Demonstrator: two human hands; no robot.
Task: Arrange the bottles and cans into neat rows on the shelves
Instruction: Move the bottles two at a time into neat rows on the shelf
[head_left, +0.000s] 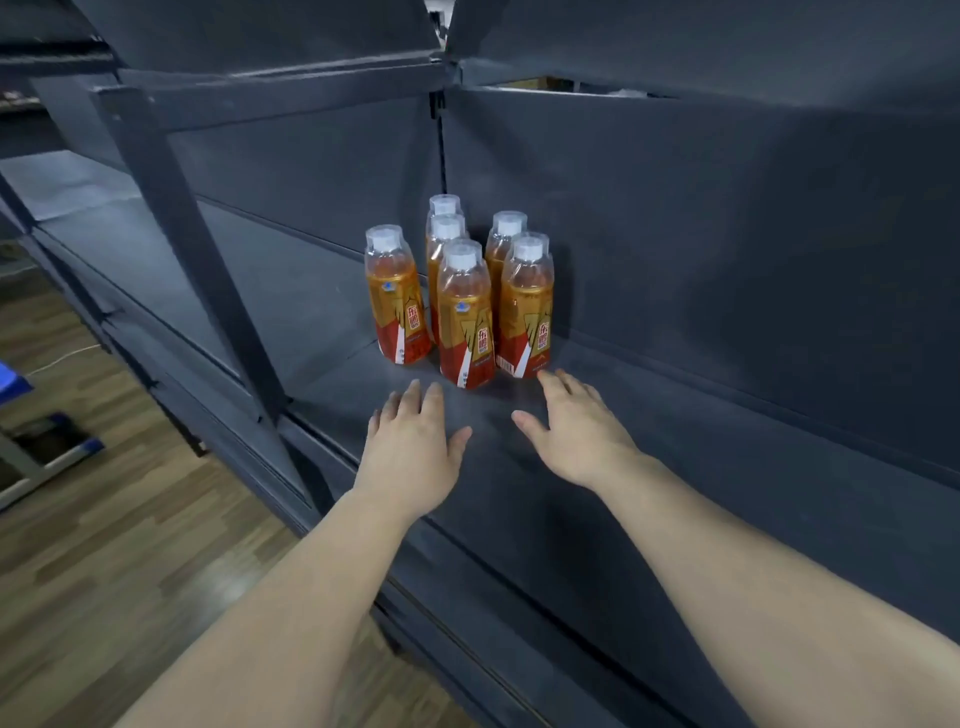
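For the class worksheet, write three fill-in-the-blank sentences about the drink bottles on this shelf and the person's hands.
The dark shelf carries ___ orange drink bottles.
Each bottle cap is ___ in colour.
The left hand and the right hand both hold ___.
Missing words: six; white; nothing.

Premises: a shop or stockroom, judged on fittings and stock. A long run of dark grey metal shelving (467, 597) fills the view, with an upright post (176, 223), flat back panels (727, 234) and further tiers above and below. Six identical bottles (465, 312) of orange drink, with matching red-and-gold printed labels and one visible barcode, stand grouped on one shelf (675, 441). The floor (104, 545) at left is wood-pattern plank.
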